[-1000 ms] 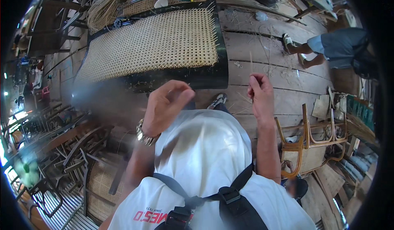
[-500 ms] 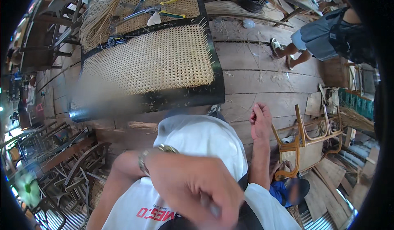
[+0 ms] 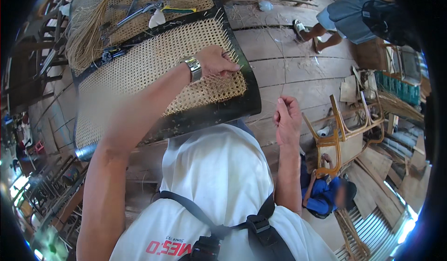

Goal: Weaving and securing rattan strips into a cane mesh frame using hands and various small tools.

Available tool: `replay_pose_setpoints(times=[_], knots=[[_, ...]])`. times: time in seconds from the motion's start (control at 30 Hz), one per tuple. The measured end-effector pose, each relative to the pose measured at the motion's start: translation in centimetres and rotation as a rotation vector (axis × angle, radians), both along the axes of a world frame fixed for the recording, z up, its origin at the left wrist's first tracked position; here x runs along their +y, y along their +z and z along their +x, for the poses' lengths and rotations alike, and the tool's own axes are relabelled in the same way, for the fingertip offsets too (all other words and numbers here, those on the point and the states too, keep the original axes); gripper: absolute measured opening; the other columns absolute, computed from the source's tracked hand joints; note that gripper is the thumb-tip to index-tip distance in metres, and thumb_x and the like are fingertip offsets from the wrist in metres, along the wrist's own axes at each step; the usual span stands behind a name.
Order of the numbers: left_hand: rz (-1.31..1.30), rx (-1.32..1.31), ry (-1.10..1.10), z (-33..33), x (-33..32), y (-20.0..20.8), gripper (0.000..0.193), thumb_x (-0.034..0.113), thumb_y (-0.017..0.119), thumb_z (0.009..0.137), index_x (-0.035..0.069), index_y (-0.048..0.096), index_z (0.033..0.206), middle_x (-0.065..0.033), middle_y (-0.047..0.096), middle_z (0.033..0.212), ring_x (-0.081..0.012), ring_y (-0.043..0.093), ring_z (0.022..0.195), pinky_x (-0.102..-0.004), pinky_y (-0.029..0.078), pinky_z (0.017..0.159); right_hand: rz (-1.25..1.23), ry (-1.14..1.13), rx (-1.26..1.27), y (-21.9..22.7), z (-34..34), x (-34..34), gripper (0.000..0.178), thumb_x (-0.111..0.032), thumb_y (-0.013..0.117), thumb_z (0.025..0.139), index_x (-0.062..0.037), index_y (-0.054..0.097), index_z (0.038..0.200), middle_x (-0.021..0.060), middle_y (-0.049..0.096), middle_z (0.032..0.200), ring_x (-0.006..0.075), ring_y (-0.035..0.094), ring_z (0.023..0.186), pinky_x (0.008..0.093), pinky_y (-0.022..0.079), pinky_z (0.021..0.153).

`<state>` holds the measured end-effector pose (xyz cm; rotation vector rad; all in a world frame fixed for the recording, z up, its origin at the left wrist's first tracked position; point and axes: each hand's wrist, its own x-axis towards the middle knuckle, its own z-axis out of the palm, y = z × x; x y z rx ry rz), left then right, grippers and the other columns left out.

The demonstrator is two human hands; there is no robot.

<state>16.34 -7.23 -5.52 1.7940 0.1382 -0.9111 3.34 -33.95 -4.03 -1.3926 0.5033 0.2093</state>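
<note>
A woven cane panel point(image 3: 153, 65) with an open hexagonal mesh is set in a black frame point(image 3: 249, 81) in front of me. Loose strand ends stick out along its right edge. My left hand point(image 3: 216, 61), with a metal watch point(image 3: 193, 68) on its wrist, rests over that edge. Its fingers are curled and the thumb points at the border; what they grip, if anything, is hidden. To the right of the frame, my right hand point(image 3: 287, 120) is closed in a pinch on a thin cane strand point(image 3: 283, 77) that rises above the fingertips.
Pliers point(image 3: 139, 17) with yellow-green handles and a bundle of cane strands point(image 3: 88, 35) lie on the frame's far part. Someone in blue point(image 3: 326, 195) sits by a wooden chair frame point(image 3: 342, 135) at right. Another person point(image 3: 349, 21) stands farther back on the plank floor point(image 3: 302, 70).
My left hand has gone from close before my chest out to the panel's right edge. My right hand has shifted slightly up and left. The view has moved a little.
</note>
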Motion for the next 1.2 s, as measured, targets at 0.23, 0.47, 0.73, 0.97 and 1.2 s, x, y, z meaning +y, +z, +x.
replay_pose_setpoints(times=[0.23, 0.47, 0.73, 0.97, 1.2], knots=[[0.069, 0.211, -0.076, 2.8, -0.2, 0.0, 0.029, 0.024, 0.088, 0.078, 0.003, 0.069, 0.076, -0.0091, 0.067, 0.063, -0.0104, 0.063, 0.054, -0.0262, 0.04, 0.043, -0.044, -0.123, 0.053, 0.2, -2.5, 0.7, 0.009, -0.015, 0.065, 0.099, -0.0072, 0.061, 0.101, -0.0039, 0.055, 0.078, 0.0032, 0.047, 0.06, 0.0186, 0.034, 0.051], [-0.557, 0.445, 0.33, -4.5, 5.9, 4.3, 0.037, 0.042, 0.056, 0.103, 0.009, 0.061, 0.086, 0.0001, 0.056, 0.068, -0.0047, 0.032, 0.047, -0.0224, 0.026, 0.043, -0.137, -0.132, 0.11, 2.5, -1.9, 2.4, 0.011, -0.017, 0.067, 0.099, -0.0068, 0.062, 0.1, -0.0046, 0.055, 0.076, 0.0022, 0.045, 0.06, 0.0184, 0.032, 0.051], [-0.477, 0.415, 0.363, -11.7, 7.4, 7.3, 0.042, 0.039, 0.041, 0.11, 0.003, 0.061, 0.105, -0.0043, 0.061, 0.076, -0.0066, 0.047, 0.052, -0.0211, 0.039, 0.049, -0.431, 0.176, 0.085, 2.8, 6.8, 3.1, 0.013, -0.017, 0.069, 0.096, -0.0034, 0.069, 0.095, -0.0049, 0.058, 0.077, 0.0028, 0.048, 0.069, 0.0213, 0.039, 0.061], [0.4, -0.286, -0.263, -4.4, 5.3, 3.2, 0.036, 0.033, 0.046, 0.105, 0.001, 0.062, 0.103, -0.0167, 0.066, 0.072, -0.03, 0.066, 0.063, -0.0422, 0.051, 0.06, -0.449, 0.704, 0.04, 2.6, 12.7, 5.9, 0.017, -0.017, 0.069, 0.093, 0.0, 0.069, 0.095, 0.0, 0.064, 0.078, 0.0057, 0.054, 0.072, 0.0254, 0.046, 0.066], [0.534, -0.342, -0.486, 0.3, 2.6, 3.2, 0.025, 0.031, 0.055, 0.098, 0.012, 0.07, 0.095, -0.0147, 0.07, 0.077, -0.0346, 0.07, 0.075, -0.0476, 0.053, 0.066, -0.664, 0.765, 0.118, 3.9, 14.1, 6.5, 0.018, -0.017, 0.07, 0.09, 0.0006, 0.067, 0.088, 0.0021, 0.058, 0.067, 0.0076, 0.05, 0.062, 0.0268, 0.043, 0.06]])
